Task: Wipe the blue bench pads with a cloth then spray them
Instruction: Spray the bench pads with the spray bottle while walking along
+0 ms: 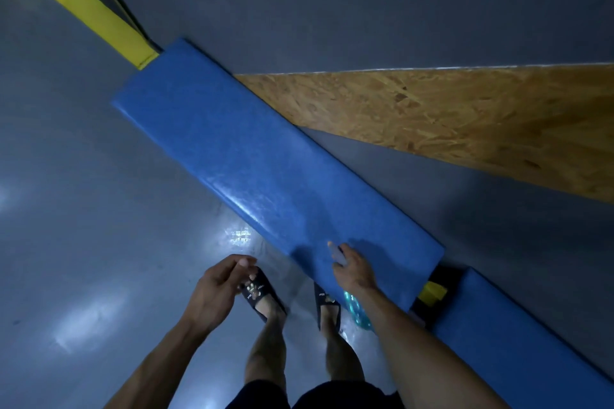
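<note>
The long blue bench pad (265, 156) runs diagonally from the upper left toward the lower right, its top shiny in patches. A second blue pad (518, 335) continues the line at the lower right, with a dark gap and a bit of yellow tape (433, 292) between the two. The right hand (352, 267) is at the near end of the long pad, its grip curled round a spray bottle (357, 310): the pale nozzle pokes out above the fingers and the clear teal body hangs below the wrist. The left hand (216, 289) hovers over the grey floor (83, 209), its grip loosely curled and holding nothing. A yellow pad (93, 10) extends beyond the far end, and a chipboard panel (465, 119) lies behind the pad
</note>
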### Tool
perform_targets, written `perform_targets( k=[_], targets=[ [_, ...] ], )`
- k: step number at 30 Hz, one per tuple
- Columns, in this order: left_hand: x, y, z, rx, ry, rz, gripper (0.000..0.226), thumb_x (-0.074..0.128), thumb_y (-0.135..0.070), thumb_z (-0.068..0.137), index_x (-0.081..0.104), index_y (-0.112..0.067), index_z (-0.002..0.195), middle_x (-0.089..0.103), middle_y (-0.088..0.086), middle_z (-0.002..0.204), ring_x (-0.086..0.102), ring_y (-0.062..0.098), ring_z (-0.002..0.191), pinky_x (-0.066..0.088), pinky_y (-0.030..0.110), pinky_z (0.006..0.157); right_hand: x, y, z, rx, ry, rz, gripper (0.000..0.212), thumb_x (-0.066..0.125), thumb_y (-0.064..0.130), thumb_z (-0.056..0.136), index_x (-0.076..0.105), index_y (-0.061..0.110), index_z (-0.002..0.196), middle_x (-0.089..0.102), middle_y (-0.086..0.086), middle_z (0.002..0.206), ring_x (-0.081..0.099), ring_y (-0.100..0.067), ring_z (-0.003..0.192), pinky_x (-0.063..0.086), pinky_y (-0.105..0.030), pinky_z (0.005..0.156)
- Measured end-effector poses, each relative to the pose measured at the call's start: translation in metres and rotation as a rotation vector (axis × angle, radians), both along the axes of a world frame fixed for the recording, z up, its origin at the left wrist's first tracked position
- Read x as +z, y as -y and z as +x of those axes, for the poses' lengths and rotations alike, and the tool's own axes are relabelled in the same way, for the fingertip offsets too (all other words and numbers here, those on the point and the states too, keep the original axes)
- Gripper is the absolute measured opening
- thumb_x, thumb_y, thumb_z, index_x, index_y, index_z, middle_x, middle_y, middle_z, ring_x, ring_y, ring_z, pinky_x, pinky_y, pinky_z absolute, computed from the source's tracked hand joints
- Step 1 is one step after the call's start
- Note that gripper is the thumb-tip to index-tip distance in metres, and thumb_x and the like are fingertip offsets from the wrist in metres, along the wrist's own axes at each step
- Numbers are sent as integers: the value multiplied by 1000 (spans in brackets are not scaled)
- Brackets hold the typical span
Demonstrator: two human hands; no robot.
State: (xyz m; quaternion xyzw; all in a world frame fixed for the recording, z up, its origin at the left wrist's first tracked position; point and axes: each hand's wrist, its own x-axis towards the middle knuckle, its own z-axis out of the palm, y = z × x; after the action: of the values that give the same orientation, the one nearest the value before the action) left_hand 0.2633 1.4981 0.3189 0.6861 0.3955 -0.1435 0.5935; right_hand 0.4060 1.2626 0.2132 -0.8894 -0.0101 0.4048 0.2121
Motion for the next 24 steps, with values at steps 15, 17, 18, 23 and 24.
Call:
perform_targets(
  k=[15,17,18,23,24],
  targets=[
    [3,-116,-22,8,19,19,27,46,-43,100,70,-29,103,74,-9,98,68,11,94,55,36,83,10,-92,-2,-242,87,8,16,54,26,76,52,20,90,65,-7,97,63,-34,86,54,-43,75],
    [5,-126,-26,7,27,24,29,47,-50,98,70,-32,103,74,-10,99,68,10,93,55,36,83,18,-94,20,-327,123,21,18,56,23,81,59,19,98,68,-8,107,64,-33,90,54,-41,79],
    [7,-132,-28,8,30,25,33,47,-55,94,70,-33,102,74,-11,99,68,9,92,55,35,82,23,-97,31,-350,135,18,19,57,19,85,61,17,104,68,-9,112,64,-33,94,53,-40,81],
    [8,-147,-26,26,28,33,29,47,-61,90,69,-43,95,74,-11,98,69,8,91,55,34,81,38,-112,79,-392,178,-32,19,53,19,93,63,15,108,64,-8,118,60,-32,97,48,-35,83],
    [7,-150,-24,27,28,32,27,47,-58,93,69,-43,95,74,-11,99,69,9,92,55,34,81,38,-114,84,-393,179,-33,15,52,20,93,62,17,104,64,-7,119,58,-30,92,48,-34,80]
  ],
)
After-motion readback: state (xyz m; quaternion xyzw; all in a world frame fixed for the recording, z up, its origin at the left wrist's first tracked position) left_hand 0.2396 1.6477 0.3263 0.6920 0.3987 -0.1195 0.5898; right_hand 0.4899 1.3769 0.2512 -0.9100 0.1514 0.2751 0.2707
